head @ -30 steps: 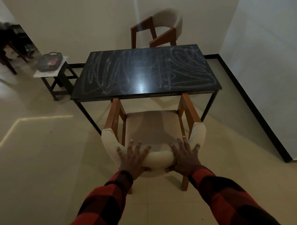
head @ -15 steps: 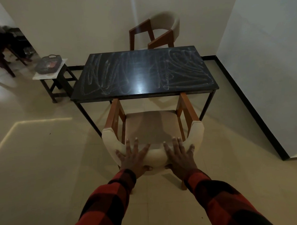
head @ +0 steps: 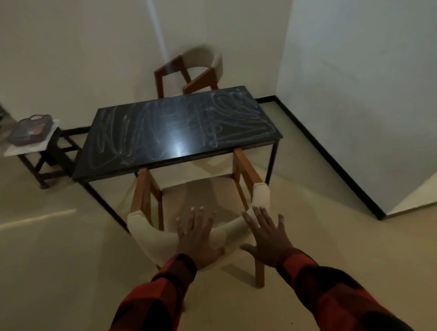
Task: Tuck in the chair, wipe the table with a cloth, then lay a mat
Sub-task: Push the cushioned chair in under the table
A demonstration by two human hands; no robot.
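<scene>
While the view looks down from head height in a dim room, the scene runs left to right. At far left a stool [head: 34, 148] stands by the wall with a dark basket [head: 29, 129] on top; what the basket holds is too blurred to tell. Next comes the table [head: 161, 152], dark and glossy, its top covered in pale chalky smears. A second chair [head: 193, 71] sits beyond its far edge, against the wall.

The chair [head: 208, 195] to be tucked in stands at the near edge, slightly skewed, with its wooden arm fronts just under the tabletop and its cream seat mostly outside. The left hand [head: 198, 238] lies flat on the padded backrest, fingers straight and spread, pressing and not gripping. The right hand [head: 268, 240] is also wide open with spread fingers, near the backrest's right end; whether it touches the pad cannot be told.

No cloth or mat is in sight, so wiping and laying the mat are judged not yet begun.

The risks from here: with only one palm clearly on the chair, a push could swing it further askew, and an arm could catch a table leg [head: 271, 160]. Flat palms may also slip off the rounded pad.
</scene>
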